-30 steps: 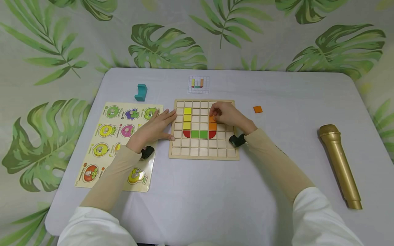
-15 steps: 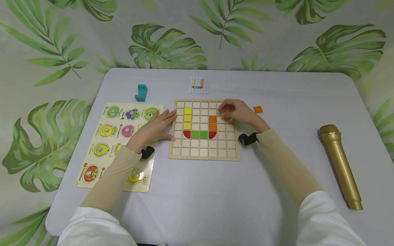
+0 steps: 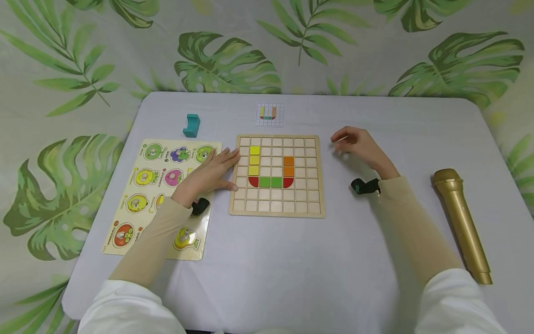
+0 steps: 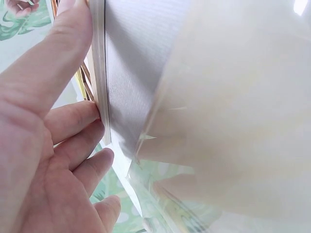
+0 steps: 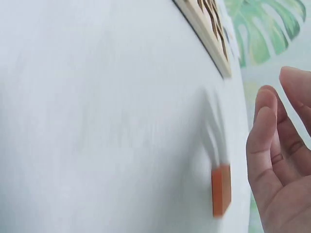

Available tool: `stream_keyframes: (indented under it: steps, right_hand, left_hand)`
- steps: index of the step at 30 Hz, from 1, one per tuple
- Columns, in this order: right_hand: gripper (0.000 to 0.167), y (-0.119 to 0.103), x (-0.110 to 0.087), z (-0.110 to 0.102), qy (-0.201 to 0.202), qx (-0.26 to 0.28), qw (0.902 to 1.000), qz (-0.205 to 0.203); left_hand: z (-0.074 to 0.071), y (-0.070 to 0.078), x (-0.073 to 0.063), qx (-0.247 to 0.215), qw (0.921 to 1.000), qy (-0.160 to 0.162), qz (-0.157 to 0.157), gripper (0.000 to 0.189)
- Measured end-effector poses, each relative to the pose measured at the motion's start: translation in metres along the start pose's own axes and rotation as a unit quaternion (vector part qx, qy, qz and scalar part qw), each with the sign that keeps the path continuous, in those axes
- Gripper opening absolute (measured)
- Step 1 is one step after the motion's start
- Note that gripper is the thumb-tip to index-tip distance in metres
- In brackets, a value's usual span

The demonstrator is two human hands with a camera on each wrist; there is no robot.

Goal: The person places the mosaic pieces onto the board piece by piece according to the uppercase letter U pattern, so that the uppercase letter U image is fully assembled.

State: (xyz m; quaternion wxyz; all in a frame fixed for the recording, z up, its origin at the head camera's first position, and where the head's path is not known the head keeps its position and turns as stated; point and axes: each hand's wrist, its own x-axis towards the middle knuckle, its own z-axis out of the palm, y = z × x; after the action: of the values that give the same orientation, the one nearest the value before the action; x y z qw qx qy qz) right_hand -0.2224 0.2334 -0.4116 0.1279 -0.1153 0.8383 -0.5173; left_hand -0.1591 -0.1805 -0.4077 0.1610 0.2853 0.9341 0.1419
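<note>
Orange tile lies loose on desk just under empty, loosely spread right hand, off grid board's right edge; flat left hand far side.

The left hand fills the near side, fingers straight and lying against the pale edge of a wooden board. Beyond that edge stretches the grey table, and a blurred cream sleeve covers much of the right side
</note>
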Motion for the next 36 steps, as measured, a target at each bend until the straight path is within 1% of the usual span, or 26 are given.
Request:
stream_keyframes:
  steps: [2,7,12,16,20,28,32,36]
  right_hand:
    - [0.024,0.004,-0.004,-0.008,0.017,0.005,0.9998,0.01]
    - [0.026,0.011,-0.015,-0.024,0.046,0.005,0.9988,0.016]
    - [0.025,0.019,-0.019,-0.032,0.065,-0.001,0.9976,0.024]
    - [0.026,0.024,-0.019,-0.034,0.061,-0.015,0.9977,0.027]
    - [0.027,0.026,-0.017,-0.034,0.051,-0.05,0.9967,0.037]
    - [0.028,0.02,-0.012,-0.028,0.04,-0.109,0.9912,0.063]
    - [0.027,0.02,-0.01,-0.025,0.041,-0.122,0.9892,0.07]
    - [0.028,0.02,-0.009,-0.023,0.045,-0.122,0.9892,0.066]
  left_hand:
    - [0.0,0.0,0.0,0.002,1.0,-0.001,-0.001,0.093]
    - [0.0,0.0,0.001,0.002,1.0,-0.005,-0.003,0.092]
    - [0.0,-0.001,0.001,0.001,1.0,-0.006,-0.001,0.093]
    - [0.0,-0.001,0.001,0.001,1.0,-0.006,-0.002,0.093]
    - [0.001,-0.001,0.001,0.001,1.0,-0.006,-0.002,0.092]
    - [0.001,-0.001,0.0,0.002,1.0,0.0,0.001,0.092]
    - [0.001,-0.001,0.0,0.001,1.0,-0.001,0.002,0.092]
    - [0.001,-0.001,0.001,0.002,1.0,-0.002,0.001,0.092]
